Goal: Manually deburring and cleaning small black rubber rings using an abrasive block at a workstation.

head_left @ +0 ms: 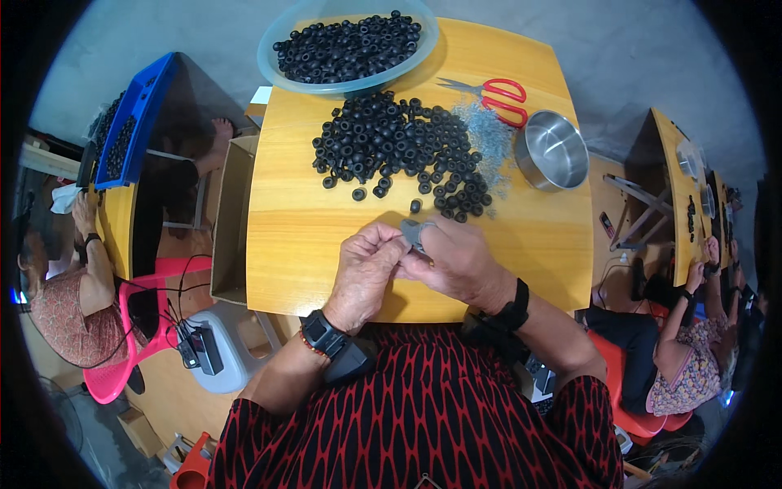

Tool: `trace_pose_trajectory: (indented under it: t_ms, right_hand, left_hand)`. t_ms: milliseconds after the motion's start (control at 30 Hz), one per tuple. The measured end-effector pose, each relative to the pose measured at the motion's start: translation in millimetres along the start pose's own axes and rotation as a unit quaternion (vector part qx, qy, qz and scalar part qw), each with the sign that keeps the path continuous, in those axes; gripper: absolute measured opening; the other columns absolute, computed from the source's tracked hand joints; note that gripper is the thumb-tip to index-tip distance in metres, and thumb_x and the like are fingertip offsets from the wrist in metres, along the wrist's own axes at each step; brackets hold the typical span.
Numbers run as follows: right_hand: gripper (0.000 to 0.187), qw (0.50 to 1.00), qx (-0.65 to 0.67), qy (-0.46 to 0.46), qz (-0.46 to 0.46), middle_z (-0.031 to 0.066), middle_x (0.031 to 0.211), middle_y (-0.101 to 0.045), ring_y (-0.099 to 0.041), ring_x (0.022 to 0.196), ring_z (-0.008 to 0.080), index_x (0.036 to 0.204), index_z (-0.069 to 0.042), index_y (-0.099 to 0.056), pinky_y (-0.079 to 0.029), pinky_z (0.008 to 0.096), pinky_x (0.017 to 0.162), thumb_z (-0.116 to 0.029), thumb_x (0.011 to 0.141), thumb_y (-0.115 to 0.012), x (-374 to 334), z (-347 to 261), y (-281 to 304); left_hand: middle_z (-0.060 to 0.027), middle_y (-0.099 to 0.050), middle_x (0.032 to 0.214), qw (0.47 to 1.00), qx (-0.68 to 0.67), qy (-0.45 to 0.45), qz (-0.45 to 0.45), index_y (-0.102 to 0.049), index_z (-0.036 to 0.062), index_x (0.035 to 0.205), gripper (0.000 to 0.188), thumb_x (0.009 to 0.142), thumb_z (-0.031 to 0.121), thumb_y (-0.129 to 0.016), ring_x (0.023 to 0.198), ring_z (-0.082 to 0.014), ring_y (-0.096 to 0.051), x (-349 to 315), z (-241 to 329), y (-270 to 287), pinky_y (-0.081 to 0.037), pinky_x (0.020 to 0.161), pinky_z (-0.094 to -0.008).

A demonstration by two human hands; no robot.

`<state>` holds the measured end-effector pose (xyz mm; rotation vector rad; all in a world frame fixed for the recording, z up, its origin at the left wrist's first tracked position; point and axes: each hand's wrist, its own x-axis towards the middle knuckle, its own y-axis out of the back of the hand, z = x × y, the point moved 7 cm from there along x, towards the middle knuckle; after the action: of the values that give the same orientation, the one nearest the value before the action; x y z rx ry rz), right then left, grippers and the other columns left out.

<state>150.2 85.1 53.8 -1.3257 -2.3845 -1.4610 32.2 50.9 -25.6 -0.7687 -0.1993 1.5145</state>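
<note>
Close together over the front part of the wooden table (293,244), my left hand (364,265) and my right hand (466,259) meet fingertip to fingertip. Both are closed in a pinch. A small grey piece (412,234) shows between them, against the fingers of my right hand; its kind is unclear. What my left fingertips grip is hidden. Just beyond lies a single black ring-like part (415,206). Behind it spreads a heap of black round parts (371,138) with holes, beside a pile of small pale grey pieces (486,138).
A translucent bowl (429,42) full of black parts stands at the back. Red-handled scissors (507,102) and a steel bowl (554,155) lie at the right. A cardboard box (232,220) adjoins the table's left side. Other people work at tables on both sides.
</note>
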Motion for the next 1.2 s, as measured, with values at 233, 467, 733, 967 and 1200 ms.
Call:
trace_pose_trajectory:
  t_ms: [233, 467, 733, 967, 1200]
  right_hand:
    - [0.036, 0.999, 0.007, -0.031, -0.029, 0.0134, 0.081, -0.055, -0.062, 0.069, 0.0323, 0.084, -0.005, -0.048, -0.050, 0.0413, 0.059, -0.017, 0.075, -0.081, -5.2, 8.2, -7.1]
    - [0.036, 0.999, 0.005, -0.019, -0.031, 0.0141, 0.082, -0.055, -0.062, 0.070, 0.0335, 0.085, -0.004, -0.048, -0.050, 0.0423, 0.060, -0.016, 0.075, -0.081, -5.2, 7.1, -9.7]
    - [0.036, 0.999, -0.037, -0.004, -0.031, 0.0131, 0.084, -0.053, -0.062, 0.072, 0.0329, 0.086, -0.004, -0.050, -0.050, 0.0417, 0.060, -0.017, 0.075, -0.081, -5.0, 2.8, -10.1]
    - [0.037, 0.998, 0.019, -0.048, -0.042, 0.0134, 0.087, -0.053, -0.062, 0.074, 0.0330, 0.086, -0.003, -0.051, -0.050, 0.0416, 0.061, -0.019, 0.075, -0.082, -1.7, 10.3, -8.8]
    - [0.033, 0.996, 0.011, -0.047, -0.069, 0.0142, 0.085, -0.054, -0.062, 0.072, 0.0328, 0.086, -0.003, -0.053, -0.051, 0.0415, 0.060, -0.019, 0.075, -0.080, 0.4, 13.1, -12.3]
  left_hand:
    - [-0.0061, -0.069, 0.085, 1.000, -0.009, -0.029, 0.003, -0.064, 0.0018, 0.096, 0.007, 0.099, 0.005, -0.058, 0.074, -0.0123, -0.067, -3.7, 3.6, -4.2, -0.057, 0.068, -0.0278]
    - [-0.0057, -0.069, 0.086, 0.999, 0.003, -0.039, 0.007, -0.064, 0.0023, 0.097, 0.007, 0.099, 0.007, -0.059, 0.074, -0.0112, -0.066, -4.0, 2.5, -2.4, -0.056, 0.067, -0.0270]
    - [-0.0102, -0.071, 0.086, 0.998, -0.035, -0.043, 0.022, -0.062, -0.0009, 0.097, 0.008, 0.099, 0.002, -0.055, 0.074, -0.0141, -0.070, -3.7, 0.0, 3.2, -0.060, 0.072, -0.0290]
    - [-0.0101, -0.071, 0.087, 0.998, -0.032, -0.048, 0.028, -0.063, -0.0001, 0.095, 0.009, 0.099, 0.003, -0.056, 0.074, -0.0129, -0.069, -4.1, 0.1, 3.9, -0.058, 0.069, -0.0276]
    - [-0.0048, -0.069, 0.088, 0.999, 0.007, -0.035, 0.035, -0.064, 0.0033, 0.096, 0.007, 0.098, 0.008, -0.060, 0.073, -0.0094, -0.063, -4.1, 0.0, 5.8, -0.053, 0.067, -0.0248]
